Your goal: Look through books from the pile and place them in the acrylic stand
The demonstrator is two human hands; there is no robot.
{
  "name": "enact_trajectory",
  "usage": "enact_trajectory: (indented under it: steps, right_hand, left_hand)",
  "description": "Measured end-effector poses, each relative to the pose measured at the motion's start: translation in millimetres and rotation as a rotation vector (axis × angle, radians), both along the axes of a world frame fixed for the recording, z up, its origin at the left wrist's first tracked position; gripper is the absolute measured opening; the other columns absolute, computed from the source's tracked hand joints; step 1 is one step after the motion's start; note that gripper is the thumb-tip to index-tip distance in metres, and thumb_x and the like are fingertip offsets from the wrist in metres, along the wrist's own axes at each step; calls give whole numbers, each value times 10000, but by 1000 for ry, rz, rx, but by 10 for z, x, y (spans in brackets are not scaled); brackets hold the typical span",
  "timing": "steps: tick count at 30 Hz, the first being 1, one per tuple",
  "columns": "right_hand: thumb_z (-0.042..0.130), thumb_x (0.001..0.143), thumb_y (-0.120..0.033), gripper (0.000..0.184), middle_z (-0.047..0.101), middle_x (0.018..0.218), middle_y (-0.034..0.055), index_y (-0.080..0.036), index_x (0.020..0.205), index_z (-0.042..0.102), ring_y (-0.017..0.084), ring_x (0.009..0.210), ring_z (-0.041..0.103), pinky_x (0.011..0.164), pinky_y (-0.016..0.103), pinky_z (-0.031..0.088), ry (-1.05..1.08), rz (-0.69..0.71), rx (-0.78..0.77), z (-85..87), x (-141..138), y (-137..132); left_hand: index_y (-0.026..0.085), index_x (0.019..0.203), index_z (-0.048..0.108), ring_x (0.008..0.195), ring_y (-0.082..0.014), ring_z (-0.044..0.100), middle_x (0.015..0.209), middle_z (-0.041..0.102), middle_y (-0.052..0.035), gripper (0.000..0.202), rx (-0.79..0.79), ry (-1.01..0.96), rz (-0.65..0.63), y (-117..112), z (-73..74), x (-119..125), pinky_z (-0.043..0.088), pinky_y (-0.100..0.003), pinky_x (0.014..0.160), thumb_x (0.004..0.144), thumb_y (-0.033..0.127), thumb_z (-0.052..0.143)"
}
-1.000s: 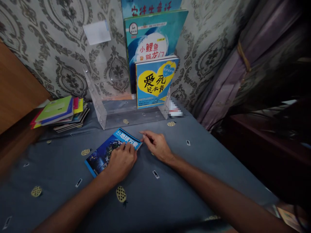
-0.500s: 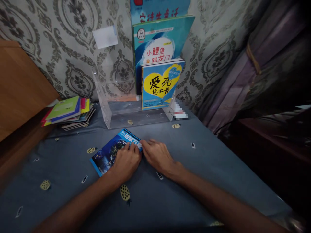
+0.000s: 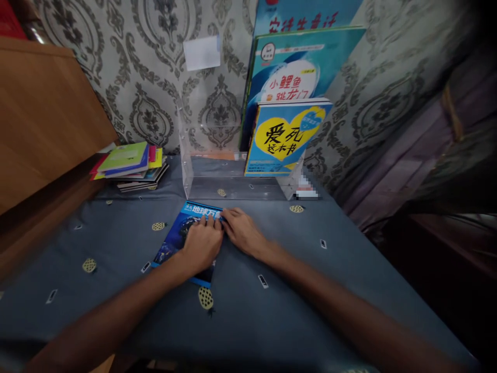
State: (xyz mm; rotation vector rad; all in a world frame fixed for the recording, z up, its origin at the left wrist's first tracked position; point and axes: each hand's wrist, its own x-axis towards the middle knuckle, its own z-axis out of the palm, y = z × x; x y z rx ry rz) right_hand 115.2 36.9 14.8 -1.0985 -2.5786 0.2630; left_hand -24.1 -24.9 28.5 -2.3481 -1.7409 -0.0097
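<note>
A dark blue book with white title letters lies flat on the blue-grey patterned cloth. My left hand rests on top of its right half, fingers bent and pressing near the top right corner. My right hand lies beside it, its fingertips touching the book's top right corner. Just behind stands a clear acrylic book rack holding upright books at its right end; the front one is a blue book with a yellow heart.
A stack of colourful books lies at the back left by a wooden panel. Patterned wallpaper with a white note rises behind. Purple curtains and dark furniture stand at the right.
My right hand slid left until its fingers met the book's corner beside my left hand. The view shifted left, and the book now lies more upright.
</note>
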Motion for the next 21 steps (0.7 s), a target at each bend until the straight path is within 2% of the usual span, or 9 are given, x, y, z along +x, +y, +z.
enact_trajectory:
  steps: [5,9,14,17,21]
  right_hand:
    - [433,978,-145,255,663,1207,176,-107,1145,623,262,1146,568,989,370,452,-5,13,33,-68,-148,190]
    - [431,991,-175,304,658,1242,183,-102,1243,585,274,1179,568,997,398,458,7,3,51,-102,-201,292]
    - [425,999,-198,326,625,1312,186,-101,1280,561,279,1230,547,1015,404,443,18,-19,58,-174,-211,360]
    - [422,1000,-214,327,625,1320,171,-121,1283,557,267,1241,542,1035,408,429,65,10,47,-227,-185,391]
    - [429,994,-236,329,633,1312,160,-138,1278,562,276,1237,545,1045,438,427,123,36,52,-296,-160,435]
  left_hand:
    - [63,1198,618,1178,-292,621,1233,650,-215,304,-20,3,26,131,11,-112,513,-405,936,984,161,425]
    - [50,1257,581,1241,-304,576,1301,613,-223,344,-20,29,48,194,22,-130,492,-415,967,1004,181,388]
    - [75,1227,597,1187,-281,606,1271,634,-189,346,-49,20,51,224,81,-160,508,-381,926,1024,225,361]
    - [89,1249,597,1206,-287,601,1306,623,-178,364,-87,-21,-20,211,132,-258,502,-398,958,1029,295,393]
    - [141,1364,536,1365,-307,476,1433,552,-149,525,-151,-94,-264,104,129,-509,401,-451,1106,990,503,473]
